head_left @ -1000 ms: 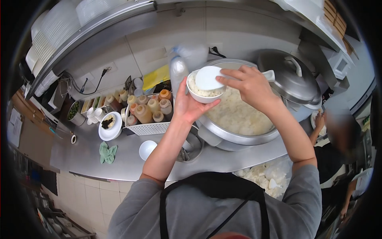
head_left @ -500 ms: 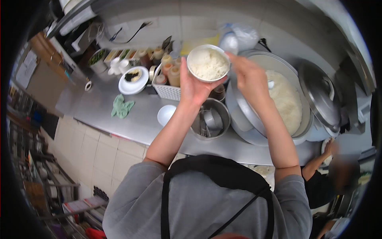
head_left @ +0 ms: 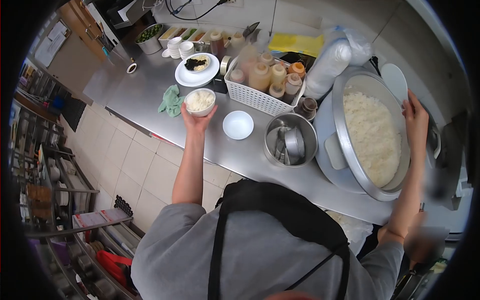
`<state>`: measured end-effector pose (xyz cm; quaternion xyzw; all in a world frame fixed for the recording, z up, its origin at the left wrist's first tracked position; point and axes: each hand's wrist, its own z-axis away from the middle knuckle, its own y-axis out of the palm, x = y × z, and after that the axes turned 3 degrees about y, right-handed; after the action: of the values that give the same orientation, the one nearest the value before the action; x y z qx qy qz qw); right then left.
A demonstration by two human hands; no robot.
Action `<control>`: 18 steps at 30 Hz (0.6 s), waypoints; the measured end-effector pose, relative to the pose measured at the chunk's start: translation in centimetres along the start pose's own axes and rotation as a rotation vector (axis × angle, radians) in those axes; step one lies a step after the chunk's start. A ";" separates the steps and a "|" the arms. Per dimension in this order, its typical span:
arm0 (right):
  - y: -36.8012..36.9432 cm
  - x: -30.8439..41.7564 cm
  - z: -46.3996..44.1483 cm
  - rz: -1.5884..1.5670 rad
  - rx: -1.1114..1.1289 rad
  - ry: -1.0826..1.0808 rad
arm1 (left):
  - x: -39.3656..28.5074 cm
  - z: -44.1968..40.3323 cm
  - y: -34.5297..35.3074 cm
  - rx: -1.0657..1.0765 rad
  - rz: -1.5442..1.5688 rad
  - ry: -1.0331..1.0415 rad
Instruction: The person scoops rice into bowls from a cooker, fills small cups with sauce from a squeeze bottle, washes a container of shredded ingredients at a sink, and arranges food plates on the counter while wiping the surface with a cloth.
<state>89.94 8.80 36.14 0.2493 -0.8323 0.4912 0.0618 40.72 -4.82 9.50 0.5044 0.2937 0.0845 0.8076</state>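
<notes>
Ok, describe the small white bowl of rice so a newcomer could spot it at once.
On the stainless-steel counter, find the perforated white plastic basket of squeeze bottles. Left of it in the picture, the person's left hand holds the small round white bowl. It contains white rice; the similar round bowl nearby shows a bare inside.

Smooth plastic paddle (head_left: 394,81), metal counter (head_left: 142,92)

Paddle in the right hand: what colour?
White; the paddle shows in the head view, the only one.

Grey short-sleeved shirt (head_left: 172,250), black apron (head_left: 280,202)
</notes>
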 end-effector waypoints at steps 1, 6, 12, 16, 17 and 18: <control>0.1 -0.9 -0.1 0.070 0.036 0.019 | 0.0 -0.5 -1.2 -0.082 -0.001 0.010; 2.0 -5.6 -0.7 0.360 0.059 -0.020 | 1.3 -3.0 -5.1 -0.192 -0.060 0.040; 4.8 -10.4 0.2 0.640 0.112 -0.211 | 1.6 -7.2 -12.6 -0.088 -0.088 0.031; 7.3 -10.9 3.1 1.004 0.348 -0.320 | 2.7 -2.5 -8.4 -0.287 -0.510 0.064; 8.1 -10.6 4.0 1.001 0.369 -0.402 | 2.9 -1.4 -7.8 -0.267 -0.519 0.045; 8.8 -9.7 5.5 0.943 0.477 -0.462 | 3.1 -0.2 -7.2 -0.203 -0.710 -0.017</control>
<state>94.98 10.99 23.06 -0.0408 -0.7118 0.5725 -0.4050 41.94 -6.79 1.99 0.2889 0.4339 -0.1762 0.8350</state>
